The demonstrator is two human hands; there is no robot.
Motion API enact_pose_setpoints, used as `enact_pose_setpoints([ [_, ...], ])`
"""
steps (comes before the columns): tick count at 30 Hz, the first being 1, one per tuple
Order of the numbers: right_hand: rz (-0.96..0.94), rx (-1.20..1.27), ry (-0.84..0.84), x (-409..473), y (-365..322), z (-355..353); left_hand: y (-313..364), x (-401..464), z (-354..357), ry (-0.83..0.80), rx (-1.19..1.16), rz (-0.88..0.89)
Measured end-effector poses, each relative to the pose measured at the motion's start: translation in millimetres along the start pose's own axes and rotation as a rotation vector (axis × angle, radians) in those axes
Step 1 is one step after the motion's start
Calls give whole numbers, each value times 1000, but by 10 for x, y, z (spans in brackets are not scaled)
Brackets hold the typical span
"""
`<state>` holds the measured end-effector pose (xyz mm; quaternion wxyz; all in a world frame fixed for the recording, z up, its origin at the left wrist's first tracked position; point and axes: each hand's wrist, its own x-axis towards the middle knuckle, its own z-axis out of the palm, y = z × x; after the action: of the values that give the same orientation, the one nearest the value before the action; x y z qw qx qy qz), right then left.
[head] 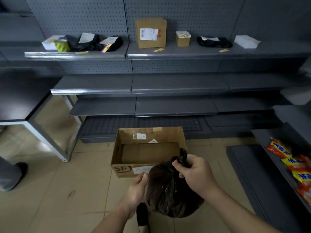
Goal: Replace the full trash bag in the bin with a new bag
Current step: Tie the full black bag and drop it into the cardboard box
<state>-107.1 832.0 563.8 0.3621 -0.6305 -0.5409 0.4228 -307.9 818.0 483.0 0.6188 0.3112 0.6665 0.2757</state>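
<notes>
A full black trash bag [170, 190] hangs in front of me, its neck twisted into a knot. My right hand [193, 174] grips that knotted neck from the right. My left hand [137, 190] rests against the bag's left side with its fingers fairly straight. A small black object [143, 216] shows below my left wrist; what it is cannot be told. Just beyond the bag, an open cardboard box [117, 148] marked SF stands on the tiled floor with nothing visible inside.
Grey shelving [168, 84] fills the wall ahead; its top shelf carries cardboard parcels [151, 32] and dark bags [213, 42]. A low shelf at right holds bright snack packets [292, 167]. A table [25, 101] stands at left, with a person's shoe [11, 174] beside it.
</notes>
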Motion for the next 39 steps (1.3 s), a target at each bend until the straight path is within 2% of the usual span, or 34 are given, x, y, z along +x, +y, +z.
enact_pose_setpoints([
  [3,36,-60,31,733,78,156,363,739,-95,-46,45,-7],
  [8,169,-148,5,1877,149,471,803,2025,-312,-51,131,81],
  [12,143,-299,-31,2681,337,723,1026,2852,-430,-65,152,-124],
  [16,101,-297,-17,3390,670,996,1056,3615,-495,-38,133,-178],
  [22,147,-274,-46,4345,1421,1539,588,4912,-493,-38,117,-124],
  [28,192,-317,-111,5072,2495,2206,11,6134,-440,-31,102,-163],
  [33,355,-313,-137,5575,3466,2708,-345,6752,-414,-5,140,-167],
  [39,465,-281,-176,5835,4274,3120,-876,7263,-317,-3,178,-166],
])
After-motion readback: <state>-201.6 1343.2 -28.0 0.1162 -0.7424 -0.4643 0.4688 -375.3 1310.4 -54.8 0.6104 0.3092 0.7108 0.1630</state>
